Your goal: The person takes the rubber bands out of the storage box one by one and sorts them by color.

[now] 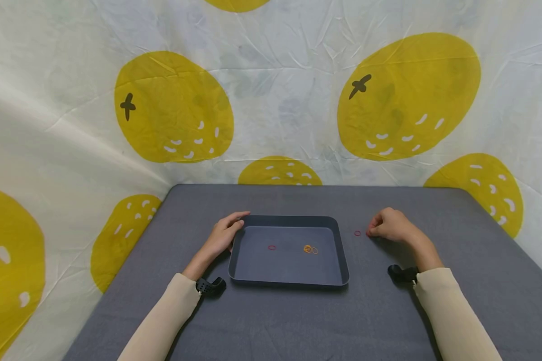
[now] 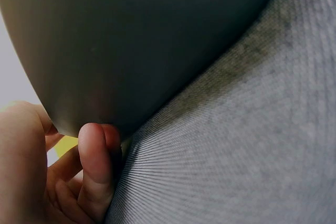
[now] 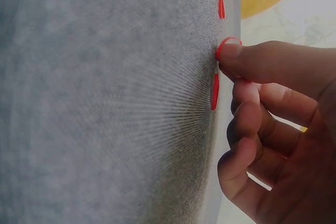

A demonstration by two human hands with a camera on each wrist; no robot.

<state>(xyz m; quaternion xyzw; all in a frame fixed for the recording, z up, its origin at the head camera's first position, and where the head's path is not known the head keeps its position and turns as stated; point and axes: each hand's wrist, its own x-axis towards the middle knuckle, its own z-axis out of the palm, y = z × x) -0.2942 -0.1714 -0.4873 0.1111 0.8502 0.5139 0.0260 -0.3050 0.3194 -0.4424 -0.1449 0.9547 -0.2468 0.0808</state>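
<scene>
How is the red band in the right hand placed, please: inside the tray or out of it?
Out: the right hand pinches the red band beyond the right rim of the tray.

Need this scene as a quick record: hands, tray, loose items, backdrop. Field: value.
left hand: holds the tray near its far left corner
right hand: pinches a red band
tray contents: one red band; orange bands to its right, exact count unclear
loose: two red bands on the gray tablecloth, near the right hand
backdrop: white cloth, yellow print
</scene>
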